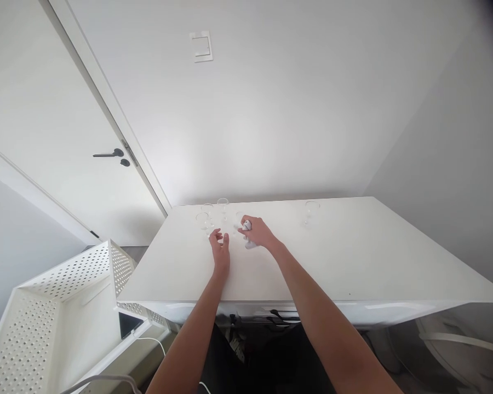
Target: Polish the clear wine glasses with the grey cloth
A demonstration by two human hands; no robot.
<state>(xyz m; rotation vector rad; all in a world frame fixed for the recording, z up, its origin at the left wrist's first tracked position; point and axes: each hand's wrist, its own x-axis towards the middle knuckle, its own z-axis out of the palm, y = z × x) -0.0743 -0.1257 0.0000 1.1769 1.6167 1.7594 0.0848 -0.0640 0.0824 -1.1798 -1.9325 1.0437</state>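
Several clear stemmed glasses stand on the white tabletop (pixel 345 257). A front-left glass (pixel 202 218), another glass just behind it (pixel 207 209) and a third glass (pixel 223 203) form a group at the back left. My left hand (pixel 220 249) rests near this group, fingers loosely curled and apart, with nothing visible in it. My right hand (pixel 259 232) is closed around a small white object (pixel 247 225) with a dark mark on top; a pale part shows below the palm. Its kind is unclear. Beside those fingers is a faint glass (pixel 239 215), partly hidden.
Farther right stands a lone glass (pixel 311 209). The wall with a light switch (pixel 201 46) rises behind the table. At left are a door with a dark handle (pixel 109 154) and a white perforated shelf unit (pixel 59 295) holding a dark device (pixel 130 324) and cable.
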